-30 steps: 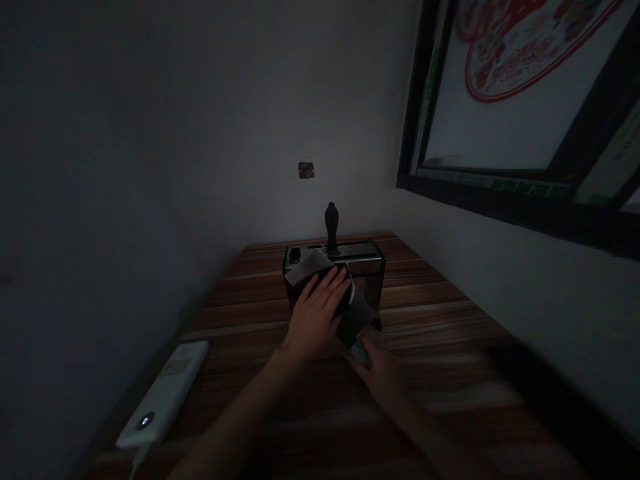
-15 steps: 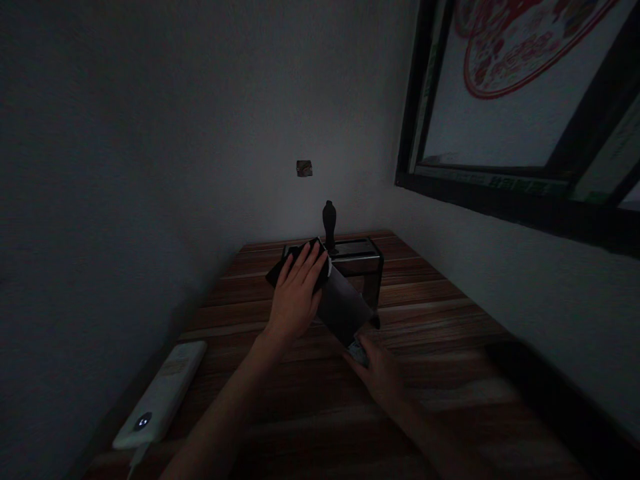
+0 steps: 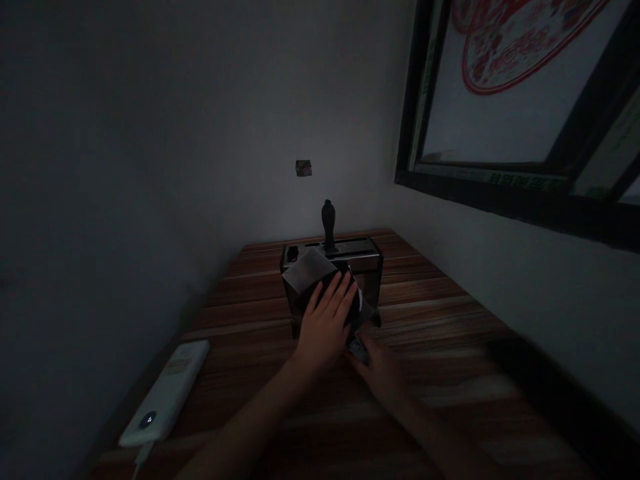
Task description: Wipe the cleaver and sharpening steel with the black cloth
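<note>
My right hand (image 3: 383, 370) grips the near end of a broad-bladed cleaver (image 3: 309, 268), whose wide grey blade slants up to the left. Against the blade's middle, my left hand (image 3: 325, 327) presses a black cloth (image 3: 311, 293) with a pale edge, its fingers stretched together over it. The blade's far end shows beyond the cloth. Just behind stands a steel-and-black knife block (image 3: 374, 263) with slots in its top. One black knife handle (image 3: 328, 223) rises upright from it. The cleaver's handle is mostly hidden by my right fingers.
On the left of the wood-grain table (image 3: 430, 300) lies a white power bank (image 3: 167, 393) with a cable plugged in. A dark long object (image 3: 530, 373) lies along the right edge. Walls border the table, with a framed picture (image 3: 500, 120) on the right one.
My left hand has slid the cloth down the blade, right and nearer to my right hand, baring the blade's far end. My right hand has hardly moved.
</note>
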The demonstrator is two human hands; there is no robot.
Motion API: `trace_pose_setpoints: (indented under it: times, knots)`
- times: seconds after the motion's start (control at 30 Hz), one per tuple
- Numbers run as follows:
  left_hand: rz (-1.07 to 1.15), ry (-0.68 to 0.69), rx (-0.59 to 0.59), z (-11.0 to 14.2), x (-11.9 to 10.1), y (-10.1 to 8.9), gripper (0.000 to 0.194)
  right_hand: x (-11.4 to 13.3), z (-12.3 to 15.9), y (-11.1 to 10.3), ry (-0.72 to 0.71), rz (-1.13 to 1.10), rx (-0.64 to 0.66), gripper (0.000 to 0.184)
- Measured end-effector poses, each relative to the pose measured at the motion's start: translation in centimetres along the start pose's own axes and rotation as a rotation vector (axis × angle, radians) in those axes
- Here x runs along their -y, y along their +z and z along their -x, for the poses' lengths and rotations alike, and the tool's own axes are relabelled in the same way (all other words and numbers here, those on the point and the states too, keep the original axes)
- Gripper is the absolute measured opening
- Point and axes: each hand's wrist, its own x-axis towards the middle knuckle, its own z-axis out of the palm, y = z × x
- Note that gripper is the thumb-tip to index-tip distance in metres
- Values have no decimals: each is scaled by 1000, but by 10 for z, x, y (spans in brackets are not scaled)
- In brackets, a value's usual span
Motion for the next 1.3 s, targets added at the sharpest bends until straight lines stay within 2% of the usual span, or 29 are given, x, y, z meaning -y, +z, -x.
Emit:
trace_pose_setpoints:
  times: [0.17,0.27,0.4,0.5,0.73,0.97,1.07,1.3]
  knots:
    - [103,98,98,17,-27,16,57,-6,2,5,105,-30,38,26]
    - [197,151,121,26,-39,23,55,-14,4,13,158,-186,-86,32]
    - [259,169,122,29,-42,27,54,-21,6,20,116,-322,-180,32]
    - [264,172,115,28,-40,27,53,-22,7,21,129,-320,-201,33]
    - [232,213,111,27,-34,26,56,-19,5,18,99,-201,-146,36]
    - [143,267,92,22,-18,22,58,-7,1,6,40,-12,-24,35]
    - [89,228,76,16,-10,16,60,-3,0,1,31,32,15,29]
    - [10,67,-23,-2,15,-4,60,2,1,0,-13,-14,-52,30]
